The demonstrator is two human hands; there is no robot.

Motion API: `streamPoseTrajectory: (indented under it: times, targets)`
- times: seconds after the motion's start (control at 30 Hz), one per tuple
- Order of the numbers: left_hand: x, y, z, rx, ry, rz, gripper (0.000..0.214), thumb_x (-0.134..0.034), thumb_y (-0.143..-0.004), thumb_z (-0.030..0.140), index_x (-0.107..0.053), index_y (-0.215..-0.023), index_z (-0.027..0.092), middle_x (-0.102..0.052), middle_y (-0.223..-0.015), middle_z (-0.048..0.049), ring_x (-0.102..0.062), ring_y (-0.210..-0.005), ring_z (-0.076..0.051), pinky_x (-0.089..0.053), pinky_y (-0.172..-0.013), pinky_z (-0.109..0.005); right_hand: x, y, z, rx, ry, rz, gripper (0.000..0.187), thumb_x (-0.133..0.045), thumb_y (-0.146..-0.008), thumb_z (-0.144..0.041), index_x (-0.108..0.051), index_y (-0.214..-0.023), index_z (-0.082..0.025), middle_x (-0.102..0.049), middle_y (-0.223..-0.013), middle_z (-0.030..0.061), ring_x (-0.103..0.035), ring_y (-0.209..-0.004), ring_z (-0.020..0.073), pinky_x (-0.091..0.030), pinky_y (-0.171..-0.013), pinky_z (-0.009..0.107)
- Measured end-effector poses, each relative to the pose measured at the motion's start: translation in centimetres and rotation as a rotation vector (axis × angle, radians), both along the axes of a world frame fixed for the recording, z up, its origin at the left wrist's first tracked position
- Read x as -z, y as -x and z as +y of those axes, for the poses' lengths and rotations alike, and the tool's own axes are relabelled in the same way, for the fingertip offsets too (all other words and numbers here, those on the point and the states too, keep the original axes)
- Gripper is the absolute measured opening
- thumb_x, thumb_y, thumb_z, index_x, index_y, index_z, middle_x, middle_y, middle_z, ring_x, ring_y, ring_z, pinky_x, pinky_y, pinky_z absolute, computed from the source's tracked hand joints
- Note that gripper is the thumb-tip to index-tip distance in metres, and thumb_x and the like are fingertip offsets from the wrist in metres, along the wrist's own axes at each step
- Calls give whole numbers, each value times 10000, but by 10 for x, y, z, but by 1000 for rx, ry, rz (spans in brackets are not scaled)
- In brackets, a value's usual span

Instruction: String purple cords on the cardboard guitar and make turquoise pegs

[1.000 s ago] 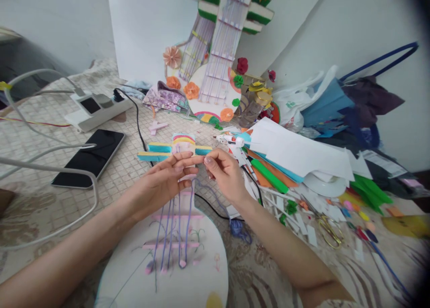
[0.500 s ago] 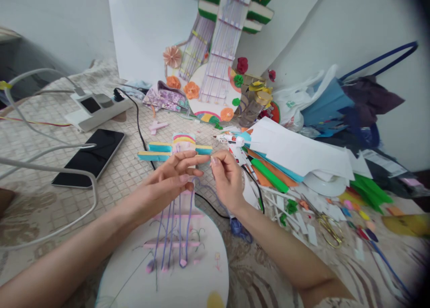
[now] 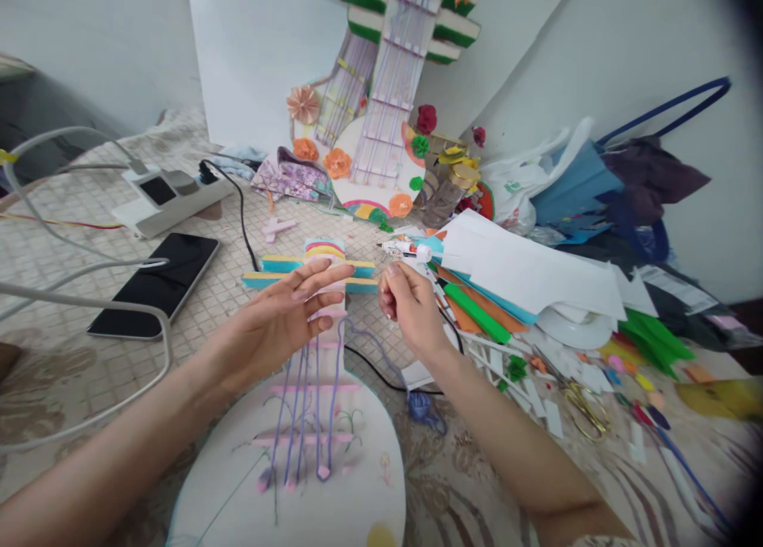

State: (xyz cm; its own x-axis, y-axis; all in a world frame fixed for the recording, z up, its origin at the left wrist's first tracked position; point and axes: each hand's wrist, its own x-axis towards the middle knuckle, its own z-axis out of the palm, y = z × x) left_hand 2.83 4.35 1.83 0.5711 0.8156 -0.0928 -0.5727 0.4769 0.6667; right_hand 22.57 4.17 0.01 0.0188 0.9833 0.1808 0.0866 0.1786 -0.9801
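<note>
Purple strings line the model guitar, one seemingly uncut from its yarn ball; left hand spread, right hand curled closed.

Two hands: one left hand, one right hand. Three craft guitars: one near guitar, two far guitars. Four blue-and-yellow pegs show on the near guitar, two left and two right. At the far guitars: three orange flowers, one pleated rosette, two red flowers to the right. Left, one power strip farther off and one smartphone nearer. Right, one ball of purple yarn and one pair of gold-handled scissors.
</note>
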Motion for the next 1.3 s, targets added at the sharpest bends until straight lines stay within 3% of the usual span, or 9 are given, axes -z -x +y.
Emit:
streamPoseTrajectory:
  times: [0.13, 0.23, 0.33, 0.47, 0.7, 0.9, 1.03, 1.17, 1.3]
  targets:
    - [1, 3, 3, -55, -65, 87, 327, -671, -782, 176, -631, -1104, 215, -635, -1159, -39, -602, -922, -141, -505, -751, -221, -5, -23, 9, -153, 8, -357, 96, -579, -840, -283, -575, -857, -189, -569, -770, -11, -476, -511, 73, -373, -481, 213]
    - [4, 5, 7, -139, -180, 214, 392, -745, -705, 111, -636, -1067, 213, -639, -877, 13, -584, -799, -92, -477, -712, -167, -10, -35, 12, -149, -103, -628, 266, -655, -737, -141, -610, -990, -209, -599, -955, 19, -478, -565, 75, -384, -548, 225]
    - [8, 7, 12, -218, -245, 304, 370, -764, -685, 96, -646, -1014, 217, -589, -752, 46, -551, -687, -57, -457, -652, -139, -15, -38, 11, -55, -179, -764, 65, -602, -816, -200, -621, -757, -181, -586, -696, -13, -438, -530, 89, -322, -533, 228]
    - [10, 12, 18, -358, -329, 382, 286, -774, -689, 116, -673, -935, 220, -603, -710, 50, -564, -660, -60, -472, -647, -157, -19, -36, 7, 25, -178, -835, 348, -553, -873, -322, -530, -559, -173, -451, -479, -44, -355, -462, 86, -249, -494, 236]
    - [11, 21, 26, -482, -328, 400, 185, -761, -701, 90, -711, -838, 205, -647, -684, 39, -598, -617, -58, -500, -581, -121, -16, -30, 5, -246, -130, -767, 71, -579, -842, -198, -622, -789, -181, -612, -691, -22, -499, -579, 92, -347, -554, 219]
    - [12, 13, 18, -211, -137, 263, 90, -743, -728, 125, -722, -798, 178, -710, -704, -16, -673, -650, -117, -485, -473, -128, -19, -14, -6, -269, -92, -518, 138, -531, -889, -265, -624, -829, -184, -576, -744, -4, -520, -573, 90, -403, -525, 218]
    - [9, 5, 7, -87, -60, 197, 138, -716, -777, 186, -719, -915, 174, -746, -866, -46, -694, -785, -134, -525, -602, -145, -20, -2, -14, -306, -23, -279, 213, -475, -924, -342, -622, -910, -188, -593, -825, 14, -534, -521, 68, -434, -490, 210]
    - [6, 3, 1, -27, -64, 163, 183, -667, -825, 191, -688, -1007, 183, -717, -1073, -61, -666, -911, -135, -526, -702, -171, -20, 4, -17, -322, 54, -112, 304, -431, -943, -395, -623, -872, -170, -566, -595, -20, -529, -484, 75, -438, -492, 201]
    - [3, 2, 0, -28, -67, 165, 186, -626, -857, 194, -654, -1041, 192, -685, -1150, -66, -639, -947, -129, -506, -739, -186, -17, 5, -16, -305, 126, 55, 254, -526, -897, -397, -636, -874, -169, -608, -678, -12, -534, -483, 57, -421, -463, 188]
